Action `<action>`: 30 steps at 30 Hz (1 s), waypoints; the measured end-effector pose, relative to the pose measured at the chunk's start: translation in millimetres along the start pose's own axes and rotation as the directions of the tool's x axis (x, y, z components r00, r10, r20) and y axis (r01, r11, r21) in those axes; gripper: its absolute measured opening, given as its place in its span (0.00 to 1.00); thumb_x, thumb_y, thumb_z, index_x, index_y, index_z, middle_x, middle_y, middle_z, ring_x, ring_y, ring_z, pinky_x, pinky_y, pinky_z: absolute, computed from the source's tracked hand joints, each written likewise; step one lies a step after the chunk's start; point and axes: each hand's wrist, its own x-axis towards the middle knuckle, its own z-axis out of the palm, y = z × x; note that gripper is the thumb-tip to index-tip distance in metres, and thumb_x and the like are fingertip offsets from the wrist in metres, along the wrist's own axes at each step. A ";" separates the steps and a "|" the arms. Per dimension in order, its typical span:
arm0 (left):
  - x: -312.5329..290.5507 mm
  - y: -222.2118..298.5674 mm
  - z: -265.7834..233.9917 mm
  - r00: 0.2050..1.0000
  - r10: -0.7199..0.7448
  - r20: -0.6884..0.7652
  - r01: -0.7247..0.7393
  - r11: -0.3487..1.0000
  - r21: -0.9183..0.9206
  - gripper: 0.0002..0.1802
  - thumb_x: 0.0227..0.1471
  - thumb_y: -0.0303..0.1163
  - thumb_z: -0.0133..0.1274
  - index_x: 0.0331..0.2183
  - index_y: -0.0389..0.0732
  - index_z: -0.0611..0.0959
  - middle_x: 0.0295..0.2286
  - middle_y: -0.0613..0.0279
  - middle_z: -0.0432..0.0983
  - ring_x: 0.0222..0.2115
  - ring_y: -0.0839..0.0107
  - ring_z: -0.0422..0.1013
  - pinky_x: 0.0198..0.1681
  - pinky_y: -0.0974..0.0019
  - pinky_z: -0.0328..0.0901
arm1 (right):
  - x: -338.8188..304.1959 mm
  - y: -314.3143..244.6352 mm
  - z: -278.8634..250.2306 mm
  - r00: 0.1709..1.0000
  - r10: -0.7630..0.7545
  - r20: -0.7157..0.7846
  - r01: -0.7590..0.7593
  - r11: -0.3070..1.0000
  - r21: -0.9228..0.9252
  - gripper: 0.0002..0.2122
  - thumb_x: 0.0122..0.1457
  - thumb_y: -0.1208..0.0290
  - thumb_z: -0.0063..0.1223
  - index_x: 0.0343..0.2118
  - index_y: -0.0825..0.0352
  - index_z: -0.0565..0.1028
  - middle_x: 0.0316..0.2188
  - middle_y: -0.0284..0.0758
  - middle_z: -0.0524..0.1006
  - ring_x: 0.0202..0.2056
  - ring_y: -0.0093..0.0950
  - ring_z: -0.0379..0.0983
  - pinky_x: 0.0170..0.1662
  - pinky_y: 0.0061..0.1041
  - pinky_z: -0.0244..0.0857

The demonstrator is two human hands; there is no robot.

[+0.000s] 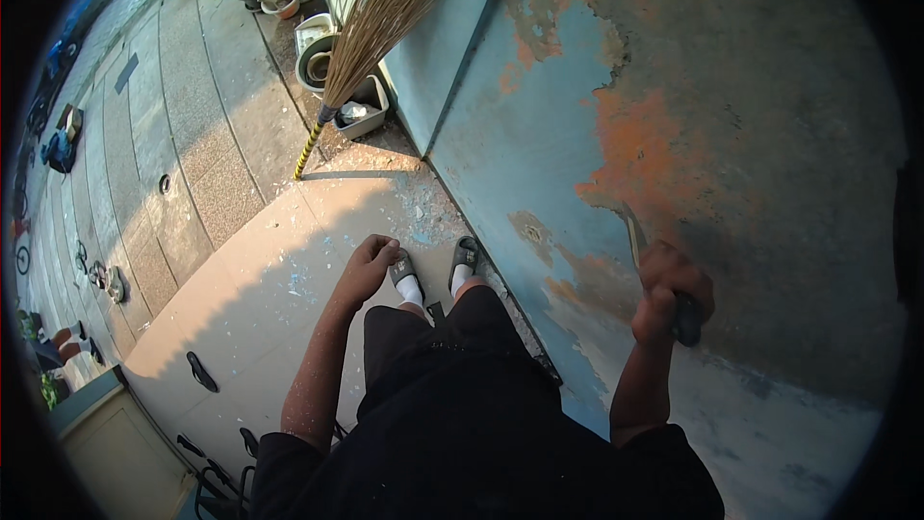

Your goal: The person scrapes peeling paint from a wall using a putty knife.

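Observation:
My right hand [671,291] is wrapped round the dark handle of a scraper [635,236]. Its narrow blade points up against the wall [568,125], touching or very near the ragged edge of the peeling blue paint. Orange and grey patches show where the paint has come off. My left hand [368,268] hangs in front of my body with its fingers curled in and the thumb against them; I see nothing in it. Paint flecks [423,207] lie scattered on the tiles by my slippers, and pale dust specks my left forearm.
A stick broom [371,29] leans bristles-up at the wall corner, beside a grey bin [366,111] and several pots. A loose slipper [202,372] lies on the tiles at left. Shoes [115,284] and a dark bag [60,149] are farther off on the paving.

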 end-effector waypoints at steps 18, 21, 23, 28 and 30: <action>6.3 42.0 52.1 0.964 0.225 0.143 -0.209 0.971 -0.116 0.16 0.63 0.41 0.50 0.42 0.37 0.77 0.35 0.62 0.78 0.40 0.75 0.73 0.43 0.68 0.65 | 1.4 47.7 43.8 0.912 -0.064 0.405 0.229 0.898 -0.375 0.12 0.44 0.83 0.62 0.18 0.64 0.67 0.12 0.34 0.65 0.15 0.31 0.66 0.19 0.30 0.58; 4.6 53.9 52.1 0.967 0.219 0.131 -0.203 0.971 -0.125 0.15 0.63 0.37 0.50 0.42 0.33 0.77 0.35 0.58 0.79 0.40 0.72 0.73 0.47 0.66 0.66 | -18.4 79.3 33.9 0.926 0.074 0.369 0.114 0.879 -0.463 0.13 0.41 0.83 0.65 0.16 0.64 0.68 0.13 0.34 0.68 0.14 0.33 0.67 0.20 0.30 0.58; 2.6 49.5 49.9 0.967 0.210 0.143 -0.201 0.977 -0.077 0.15 0.63 0.37 0.50 0.42 0.33 0.77 0.35 0.58 0.78 0.40 0.72 0.73 0.47 0.66 0.66 | -11.7 46.1 55.9 0.905 -0.036 0.425 0.174 0.940 -0.292 0.12 0.41 0.83 0.63 0.17 0.64 0.69 0.13 0.34 0.69 0.14 0.33 0.67 0.19 0.29 0.59; -0.6 47.6 43.9 0.970 0.223 0.100 -0.210 0.969 -0.128 0.15 0.63 0.37 0.50 0.41 0.33 0.77 0.34 0.58 0.78 0.40 0.72 0.74 0.47 0.66 0.66 | -11.1 87.8 41.7 0.912 0.171 0.373 0.073 0.828 -0.557 0.12 0.44 0.81 0.65 0.17 0.64 0.69 0.14 0.36 0.70 0.15 0.34 0.68 0.20 0.29 0.59; -1.3 44.3 41.0 0.970 0.214 0.120 -0.204 0.975 -0.091 0.15 0.63 0.37 0.50 0.42 0.32 0.77 0.35 0.58 0.78 0.40 0.72 0.73 0.48 0.66 0.66 | -24.9 80.3 44.2 0.875 0.094 0.475 0.165 0.864 -0.476 0.11 0.44 0.80 0.66 0.18 0.64 0.71 0.14 0.36 0.71 0.16 0.35 0.70 0.21 0.31 0.61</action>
